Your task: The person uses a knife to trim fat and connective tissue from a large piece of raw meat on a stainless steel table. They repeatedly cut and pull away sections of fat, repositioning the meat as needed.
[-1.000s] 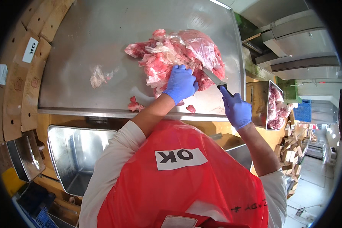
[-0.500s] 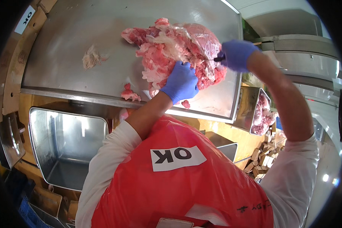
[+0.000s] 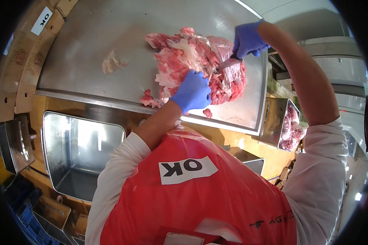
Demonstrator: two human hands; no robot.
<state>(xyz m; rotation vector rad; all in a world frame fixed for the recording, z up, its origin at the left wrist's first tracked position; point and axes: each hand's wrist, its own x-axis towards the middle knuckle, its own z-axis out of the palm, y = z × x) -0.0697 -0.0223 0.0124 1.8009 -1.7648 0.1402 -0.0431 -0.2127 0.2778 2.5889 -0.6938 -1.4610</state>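
Observation:
A large piece of raw pink meat [image 3: 171, 67] with pale fat and a shiny membrane lies on the steel table [image 3: 81, 36]. My left hand [image 3: 192, 93], in a blue glove, is closed on its near edge, fingertips partly hidden. At the far right side of the meat, my gloved right hand [image 3: 248, 39] is wrapped round the dark handle of a knife. The knife's blade [image 3: 227, 63] slants down and left against the membrane; its tip is hard to make out. Near my left forearm sits a pink meat scrap [image 3: 149, 100], and a small red bit [image 3: 207, 113] lies by the front edge.
A pale scrap of fat [image 3: 113, 63] rests on the table's left part. Below the table stands a deep metal tub [image 3: 71, 177]. To the right, a metal bin [image 3: 270, 122] contains meat pieces. Cardboard boxes [image 3: 12, 81] line the left, with a blue crate [image 3: 28, 218] at lower left.
My right hand has moved farther away with the knife, whose blade now slants across the membrane. The left hand keeps its hold on the meat. The whole view has shifted slightly.

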